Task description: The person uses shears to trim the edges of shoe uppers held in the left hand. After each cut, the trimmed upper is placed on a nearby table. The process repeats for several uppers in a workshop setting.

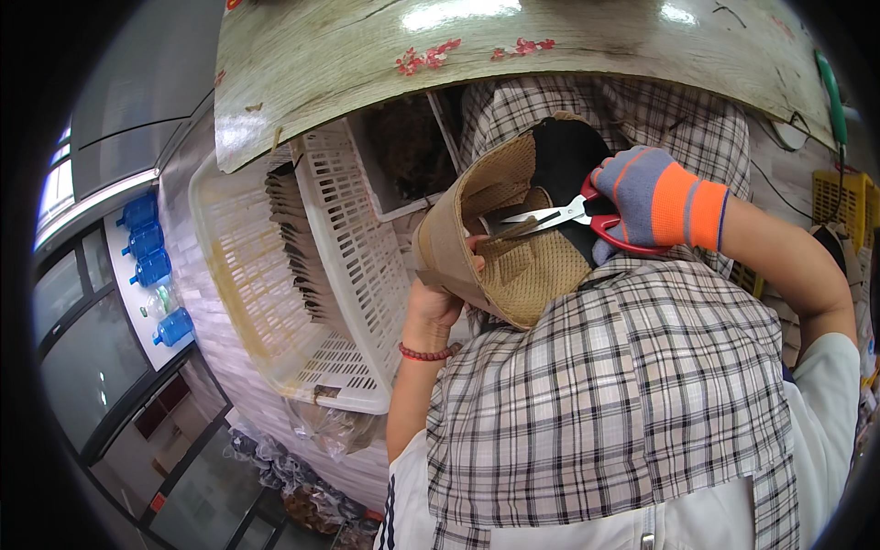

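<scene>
A cup-shaped piece of tan mesh fabric [541, 275] with a black section lies tilted over my lap, its open side facing me. My left hand [440, 301] grips it at its left side, with fingertips reaching inside; part of this hand is hidden behind the fabric. My right hand [649, 203], in an orange and grey glove, is closed on the red handles of a pair of scissors [573, 213]. The blades point left into the hollow of the fabric, beside a narrow tan strip there. A checked apron [605, 385] covers my lap.
A wood-patterned table [339, 64] spans the far side. To my left, a white plastic basket [353, 247] holds a row of brown pieces [307, 243]; a bin [378, 188] with dark contents adjoins it. A yellow crate [852, 197] stands at right. Blue water bottles [151, 268] line the far left.
</scene>
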`<action>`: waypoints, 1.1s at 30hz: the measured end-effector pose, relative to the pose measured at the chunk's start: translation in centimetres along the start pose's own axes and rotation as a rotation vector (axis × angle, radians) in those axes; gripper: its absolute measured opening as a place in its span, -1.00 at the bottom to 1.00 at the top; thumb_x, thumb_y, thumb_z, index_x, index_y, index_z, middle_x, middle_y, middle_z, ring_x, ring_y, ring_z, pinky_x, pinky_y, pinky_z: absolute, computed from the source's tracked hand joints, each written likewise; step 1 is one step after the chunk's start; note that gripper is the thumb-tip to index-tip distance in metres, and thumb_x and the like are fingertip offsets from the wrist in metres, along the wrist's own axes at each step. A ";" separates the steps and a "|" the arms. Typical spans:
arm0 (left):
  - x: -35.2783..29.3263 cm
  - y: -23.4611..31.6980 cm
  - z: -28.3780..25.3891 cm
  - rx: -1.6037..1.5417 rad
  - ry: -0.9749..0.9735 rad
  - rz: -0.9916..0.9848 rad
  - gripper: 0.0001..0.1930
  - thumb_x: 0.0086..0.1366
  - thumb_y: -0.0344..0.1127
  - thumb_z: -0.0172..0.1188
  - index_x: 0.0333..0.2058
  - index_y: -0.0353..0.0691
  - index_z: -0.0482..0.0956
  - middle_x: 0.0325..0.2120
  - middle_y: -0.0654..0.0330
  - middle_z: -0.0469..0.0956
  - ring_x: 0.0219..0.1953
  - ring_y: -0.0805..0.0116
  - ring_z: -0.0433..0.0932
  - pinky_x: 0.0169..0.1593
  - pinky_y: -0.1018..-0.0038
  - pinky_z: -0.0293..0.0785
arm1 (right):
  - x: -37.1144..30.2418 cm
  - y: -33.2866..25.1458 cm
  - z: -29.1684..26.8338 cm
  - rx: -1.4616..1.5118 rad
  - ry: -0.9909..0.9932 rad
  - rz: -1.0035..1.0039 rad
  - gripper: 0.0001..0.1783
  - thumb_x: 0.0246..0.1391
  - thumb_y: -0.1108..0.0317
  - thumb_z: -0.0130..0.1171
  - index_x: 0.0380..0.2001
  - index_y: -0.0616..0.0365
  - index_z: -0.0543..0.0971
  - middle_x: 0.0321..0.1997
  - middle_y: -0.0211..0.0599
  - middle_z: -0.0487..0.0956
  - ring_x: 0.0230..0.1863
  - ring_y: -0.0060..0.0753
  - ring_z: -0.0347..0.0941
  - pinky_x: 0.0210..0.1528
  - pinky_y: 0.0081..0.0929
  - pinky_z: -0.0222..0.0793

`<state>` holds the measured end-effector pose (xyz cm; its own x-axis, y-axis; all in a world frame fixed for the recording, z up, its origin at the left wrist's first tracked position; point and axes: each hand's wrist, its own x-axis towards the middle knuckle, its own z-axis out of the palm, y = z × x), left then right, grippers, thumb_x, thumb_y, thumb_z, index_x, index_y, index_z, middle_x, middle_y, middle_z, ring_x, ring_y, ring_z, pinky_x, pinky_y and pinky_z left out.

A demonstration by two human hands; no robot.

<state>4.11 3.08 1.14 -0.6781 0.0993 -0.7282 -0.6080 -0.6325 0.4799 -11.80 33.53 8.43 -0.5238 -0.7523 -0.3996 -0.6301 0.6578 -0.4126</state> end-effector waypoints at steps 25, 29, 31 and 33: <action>0.3 -0.3 -0.3 -0.018 0.028 0.006 -0.63 0.05 -0.63 0.42 -0.11 -0.39 0.63 -0.14 0.05 0.65 -0.12 0.24 0.63 -0.01 0.30 0.64 | 3.0 -3.5 -2.6 -0.040 -0.420 0.104 -0.09 -0.27 -0.52 0.30 -0.19 0.16 0.66 -0.48 -0.15 0.65 -0.41 -0.11 0.64 -0.36 -0.31 0.55; 0.3 -0.5 -0.4 -0.019 0.047 0.029 -0.64 0.03 -0.63 0.43 -0.13 -0.36 0.64 -0.16 0.08 0.65 -0.15 0.24 0.63 -0.03 0.29 0.65 | 3.4 -3.9 -3.0 -0.040 -0.404 0.086 -0.05 -0.27 -0.59 0.24 -0.19 0.15 0.66 -0.51 -0.15 0.65 -0.42 -0.09 0.64 -0.34 -0.31 0.55; 0.3 -0.6 -0.5 -0.035 0.062 0.035 -0.64 0.03 -0.62 0.43 -0.15 -0.34 0.64 -0.17 0.10 0.65 -0.16 0.25 0.64 -0.04 0.28 0.65 | 3.6 -3.9 -2.7 -0.059 -0.411 0.080 -0.09 -0.22 -0.56 0.23 -0.20 0.14 0.67 -0.52 -0.15 0.64 -0.42 -0.09 0.64 -0.33 -0.29 0.55; 0.4 -0.7 -1.0 -0.013 0.066 0.015 -0.63 0.02 -0.62 0.44 -0.14 -0.32 0.64 -0.18 0.12 0.65 -0.15 0.27 0.62 -0.02 0.31 0.63 | 3.8 -4.0 -2.4 -0.101 -0.408 0.082 -0.16 -0.15 -0.50 0.24 -0.21 0.13 0.67 -0.52 -0.14 0.64 -0.42 -0.07 0.64 -0.32 -0.26 0.55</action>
<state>4.66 2.79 0.00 -0.6578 0.0393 -0.7521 -0.5927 -0.6432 0.4848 -12.62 27.99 10.52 -0.3173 -0.6086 -0.7273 -0.6592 0.6929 -0.2922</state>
